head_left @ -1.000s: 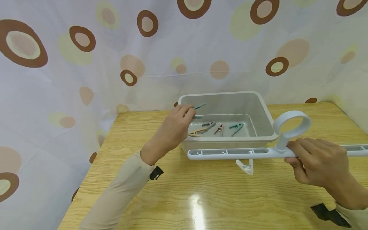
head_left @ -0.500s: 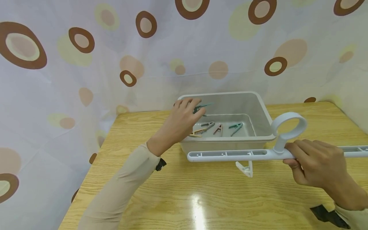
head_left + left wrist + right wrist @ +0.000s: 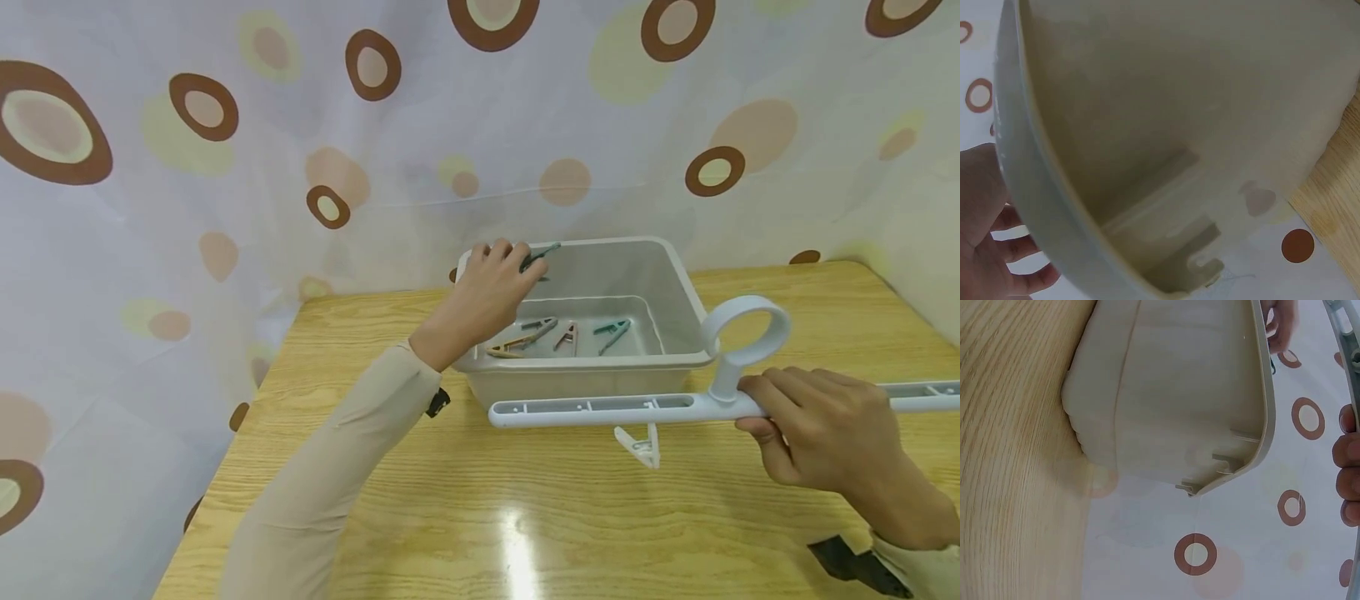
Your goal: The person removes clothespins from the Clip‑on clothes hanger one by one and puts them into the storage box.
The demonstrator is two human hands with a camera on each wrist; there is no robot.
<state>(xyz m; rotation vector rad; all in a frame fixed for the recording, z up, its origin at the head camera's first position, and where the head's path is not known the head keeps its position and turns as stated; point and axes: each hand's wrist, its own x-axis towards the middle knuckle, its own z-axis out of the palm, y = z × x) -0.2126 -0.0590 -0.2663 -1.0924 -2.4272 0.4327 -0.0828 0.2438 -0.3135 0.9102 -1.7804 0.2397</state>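
Observation:
My left hand (image 3: 491, 287) is above the left side of a grey plastic basin (image 3: 585, 379) and pinches a dark green clothespin (image 3: 546, 251), partly hidden by the fingers. Outside the basin rim in the left wrist view, this hand (image 3: 988, 244) shows with no peg visible. My right hand (image 3: 828, 433) grips the bar of a white plastic hanger (image 3: 585, 411), next to its ring (image 3: 780, 333). A white clothespin (image 3: 640, 447) hangs under the bar. Curled fingers of the right hand (image 3: 1349, 469) hold the bar at the right wrist view's edge.
On the basin floor lie a yellow peg (image 3: 504, 353), a grey peg (image 3: 543, 329), a pink peg (image 3: 567, 337) and a teal peg (image 3: 615, 333). The wooden table (image 3: 420, 517) meets a patterned cloth (image 3: 450, 125) behind and on the left.
My left hand has moved right and farther over the basin, and the green clothespin has shifted in its fingers. The right hand and hanger stay nearly still.

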